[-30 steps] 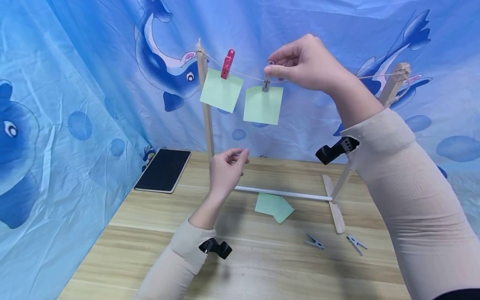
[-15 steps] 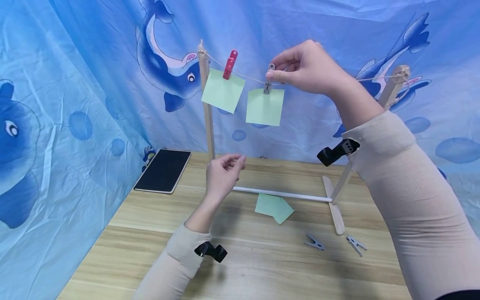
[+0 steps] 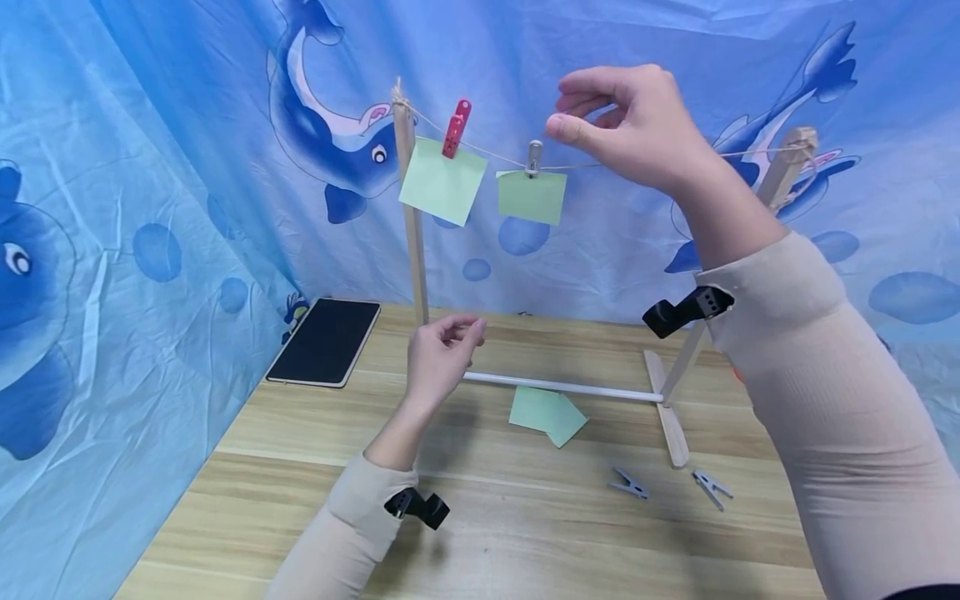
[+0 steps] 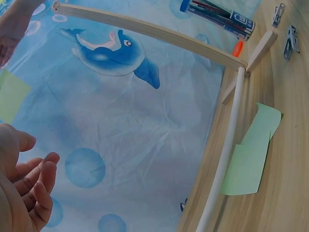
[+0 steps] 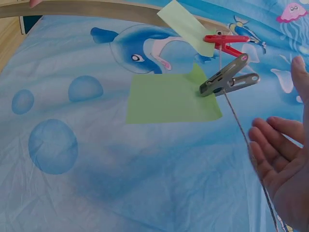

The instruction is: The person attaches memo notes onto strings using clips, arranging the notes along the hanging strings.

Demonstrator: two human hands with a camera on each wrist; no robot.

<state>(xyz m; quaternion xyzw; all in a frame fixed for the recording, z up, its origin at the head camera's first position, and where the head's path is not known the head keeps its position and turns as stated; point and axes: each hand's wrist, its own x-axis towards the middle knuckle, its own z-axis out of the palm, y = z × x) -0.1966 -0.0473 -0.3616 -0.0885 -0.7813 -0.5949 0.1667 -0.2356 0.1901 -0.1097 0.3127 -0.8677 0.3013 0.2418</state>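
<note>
A grey clothespin [image 3: 533,158] pins a green paper note [image 3: 531,198] to the string, and the note hangs tilted. Just right of that clothespin is my right hand [image 3: 633,125], fingers apart from the thumb and holding nothing. In the right wrist view the clothespin [image 5: 229,77] bites the note's edge at the string. Left of it on the string, a red clothespin [image 3: 456,129] holds another green note [image 3: 442,181]. My left hand [image 3: 442,354] hovers low near the left post, fingers loosely bent around nothing.
Wooden posts [image 3: 415,233] and a white bar [image 3: 562,385] form the stand. Loose green notes [image 3: 547,412] and two grey clothespins [image 3: 628,483] lie on the table. A black tablet-like slab [image 3: 325,342] rests at back left. The left wrist view shows a pen holder [image 4: 222,18].
My right hand has let go of the grey clothespin and moved right. The clipped note has swung, its lower edge tilting away. My left hand has dropped slightly down and left.
</note>
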